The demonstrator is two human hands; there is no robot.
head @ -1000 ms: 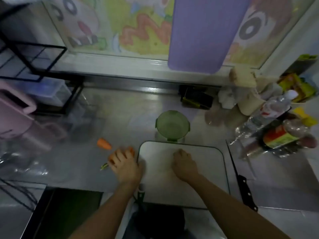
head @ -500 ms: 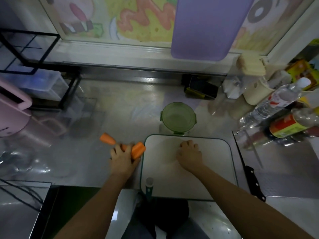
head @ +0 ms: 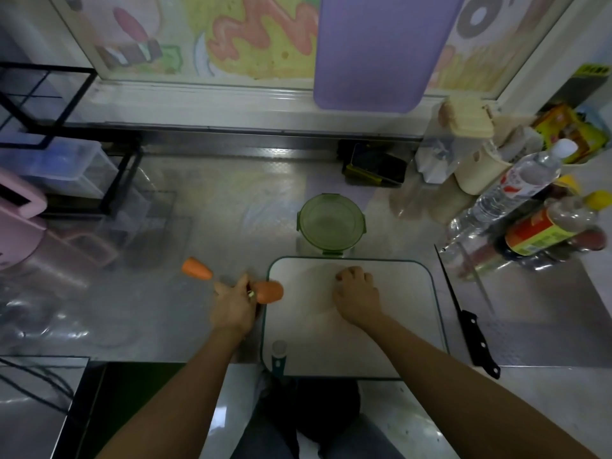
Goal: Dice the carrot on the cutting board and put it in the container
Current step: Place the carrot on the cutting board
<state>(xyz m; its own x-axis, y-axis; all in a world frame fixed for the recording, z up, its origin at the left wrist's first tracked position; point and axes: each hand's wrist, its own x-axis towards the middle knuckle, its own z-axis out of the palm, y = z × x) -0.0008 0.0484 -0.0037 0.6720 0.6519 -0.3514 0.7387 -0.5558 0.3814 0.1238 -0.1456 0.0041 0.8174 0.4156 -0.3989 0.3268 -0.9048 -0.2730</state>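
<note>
Steel table [head: 231, 207] below a cartoon-painted window, seen from the head camera looking down.
The left hand [head: 233, 308] grips a stubby carrot piece [head: 270, 292] at the left edge of the white cutting board [head: 400, 329]. The piece's long axis runs left to right, and its free end points right, over the board's rim. A second carrot piece [head: 196, 269] lies on the table up and left of that hand, apart from it, with its narrow end to the right. The right hand [head: 356, 294] rests on the board with its fingers curled, holding nothing, well right of both pieces. A green container [head: 331, 223] stands just behind the board, and a black-handled knife [head: 470, 329] lies to the board's right.
</note>
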